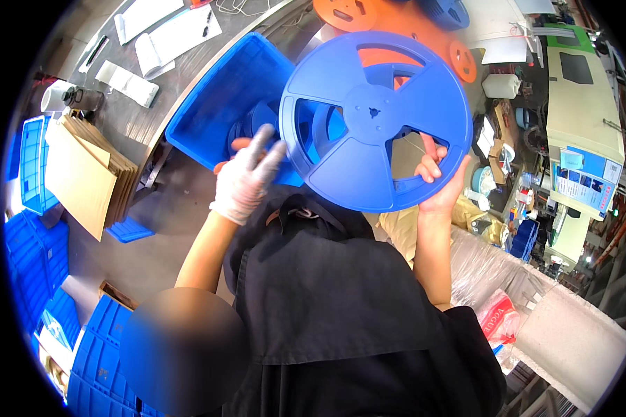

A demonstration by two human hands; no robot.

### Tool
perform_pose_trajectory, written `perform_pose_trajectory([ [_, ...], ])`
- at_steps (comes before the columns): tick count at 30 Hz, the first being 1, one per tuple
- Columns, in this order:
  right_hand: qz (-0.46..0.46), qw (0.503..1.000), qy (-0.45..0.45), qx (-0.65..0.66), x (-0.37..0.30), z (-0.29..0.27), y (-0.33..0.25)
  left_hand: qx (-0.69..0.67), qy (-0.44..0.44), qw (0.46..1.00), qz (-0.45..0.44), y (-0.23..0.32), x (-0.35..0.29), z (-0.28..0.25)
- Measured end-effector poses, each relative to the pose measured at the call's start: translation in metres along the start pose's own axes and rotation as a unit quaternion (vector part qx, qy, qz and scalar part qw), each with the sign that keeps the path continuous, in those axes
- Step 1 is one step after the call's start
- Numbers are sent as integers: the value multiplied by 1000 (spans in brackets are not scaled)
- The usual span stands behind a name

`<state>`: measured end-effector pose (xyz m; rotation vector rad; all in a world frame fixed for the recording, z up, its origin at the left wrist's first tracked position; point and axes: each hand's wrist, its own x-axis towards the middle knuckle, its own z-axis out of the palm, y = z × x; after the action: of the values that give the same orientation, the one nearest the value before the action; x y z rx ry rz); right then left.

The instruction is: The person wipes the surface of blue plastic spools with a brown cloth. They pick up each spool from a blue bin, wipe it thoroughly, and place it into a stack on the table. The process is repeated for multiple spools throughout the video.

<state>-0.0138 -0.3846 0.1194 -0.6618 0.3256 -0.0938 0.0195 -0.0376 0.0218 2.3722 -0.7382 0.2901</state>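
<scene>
A large blue plastic reel [375, 115], round with wide cut-out windows and a small centre hole, is held up in front of me. My right hand [438, 170] grips its lower right rim, with fingers coming through a window. My left hand [247, 177], in a whitish glove, is beside the reel's left edge with its fingers spread. Whether its fingertips touch the rim I cannot tell. Behind the reel stands a deep blue bin [212, 83] with dark blue reels [261, 121] inside, partly hidden.
Orange reels [348, 12] lie at the top. A grey table [129, 52] with papers is at the upper left, beside stacked cardboard sheets [83, 174]. Blue crates [38, 260] stand at the left. A green and cream machine [581, 104] is at the right.
</scene>
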Motion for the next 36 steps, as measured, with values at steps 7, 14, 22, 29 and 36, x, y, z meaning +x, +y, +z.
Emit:
perform_pose_trajectory([
  [7,31,999,5,-19,3,8,5,55,-111,992,35,19,13,16],
  [14,51,979,57,-189,7,16,-15,-456,-62,870,-179,8,-19,32],
  [22,114,780,216,-575,-14,-41,-4,-794,6,437,-422,2,-54,29],
  [29,126,833,272,-465,-23,-76,-15,-795,35,415,-442,-16,-81,39],
  [36,128,856,228,-445,-26,-74,-5,-787,36,405,-464,-29,-83,47],
])
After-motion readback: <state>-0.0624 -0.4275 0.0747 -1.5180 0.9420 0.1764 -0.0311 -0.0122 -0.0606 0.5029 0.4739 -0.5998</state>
